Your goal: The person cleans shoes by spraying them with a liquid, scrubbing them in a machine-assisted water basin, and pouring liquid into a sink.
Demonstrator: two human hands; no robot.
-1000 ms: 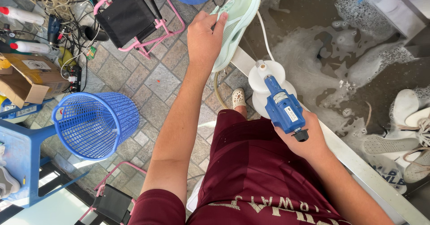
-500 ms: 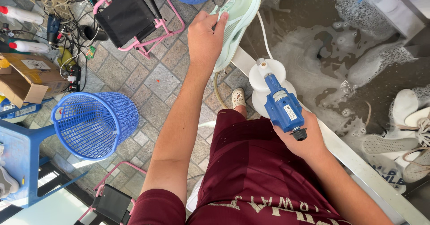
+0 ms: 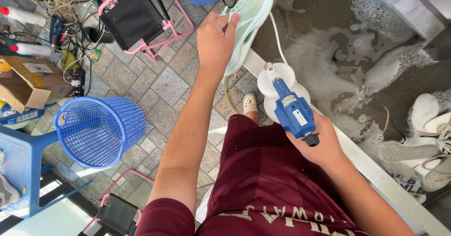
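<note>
1. Head view, left hand: the left hand (image 3: 213, 41) is stretched out in front, and its fingers (image 3: 224, 22) are closed around the side of a pale mint-green sports shoe with a mesh top (image 3: 251, 15). The shoe is held up in the air, partly over the edge of the big tub of brown soapy water (image 3: 329, 43), so drips can fall into the water and not on the floor.

2. Head view, right hand: the right hand (image 3: 315, 144) is wrapped tight around the handle of a blue plastic power tool with a round white head (image 3: 289, 105). The white head points toward the shoe and sits just below it, near but not touching. A thin white cord (image 3: 277, 36) runs from the tool up past the shoe.

3. Head view, tub: more white shoes and flat white insoles (image 3: 423, 142) lie in the foam at the right side, well apart from the held shoe. They look like they are soaking.

4. Head view, floor: a blue plastic basket with holes (image 3: 98, 130) stands on the grey stone floor (image 3: 159, 85) to the left, close enough to reach. A pink folding stool with a black cloth seat (image 3: 136, 15) stands farther off, beside a brown cardboard box (image 3: 33, 81) and tangled cables (image 3: 70, 34).
</note>
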